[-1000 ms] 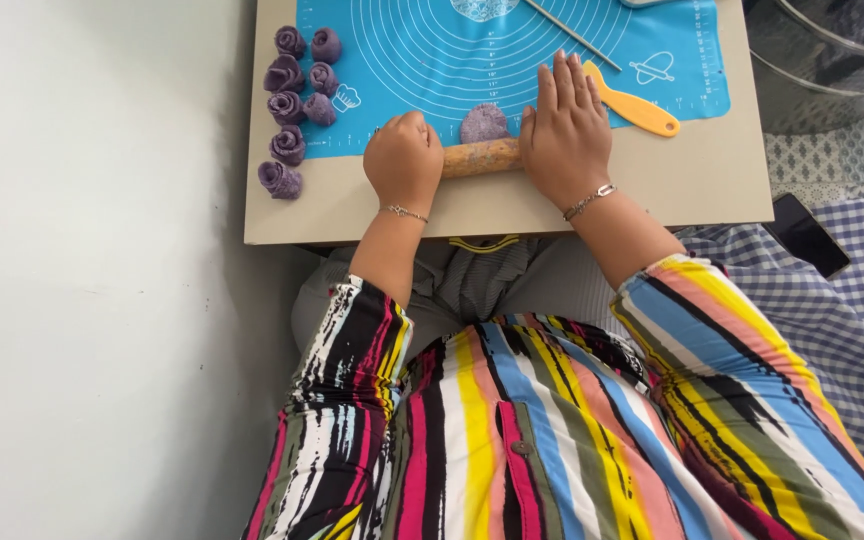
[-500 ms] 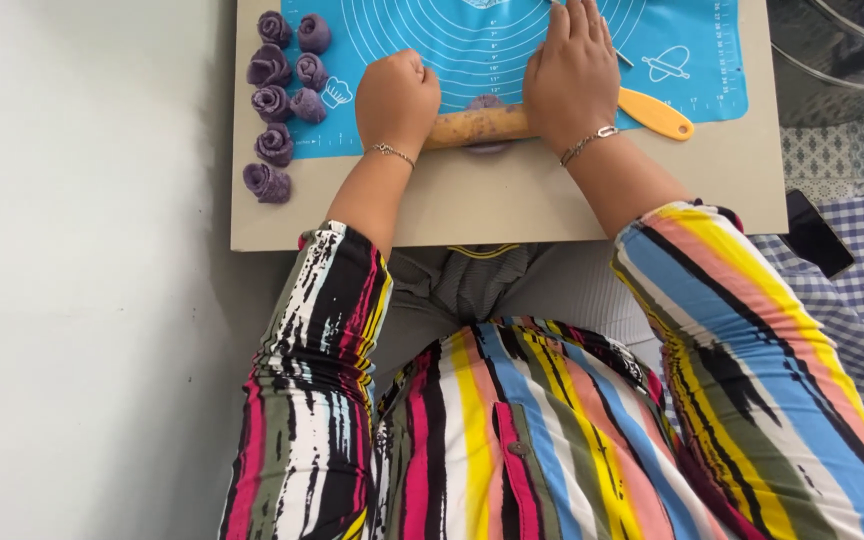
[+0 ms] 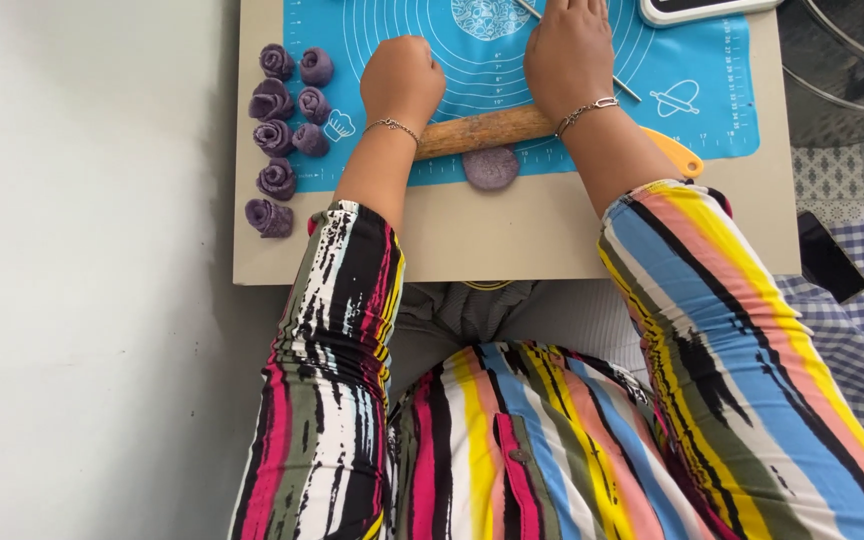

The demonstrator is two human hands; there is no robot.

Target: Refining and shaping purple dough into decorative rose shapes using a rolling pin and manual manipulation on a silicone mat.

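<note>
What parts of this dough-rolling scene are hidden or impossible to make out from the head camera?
- Ends of the wooden rolling pin: covered by the left hand and right hand.
- Right hand's fingertips: cut off by the top edge.
- Orange tool: mostly behind the right forearm, so its kind is unclear.
- White device: cropped at the top edge.
- Print on the blue mat: too small to read.
- Purple dough disc: far edge under the pin.

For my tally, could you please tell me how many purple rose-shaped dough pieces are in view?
7 purple rose-shaped dough pieces, all at the left edge of the blue silicone mat: five there, two lower on the beige board. None appear hidden.
</note>
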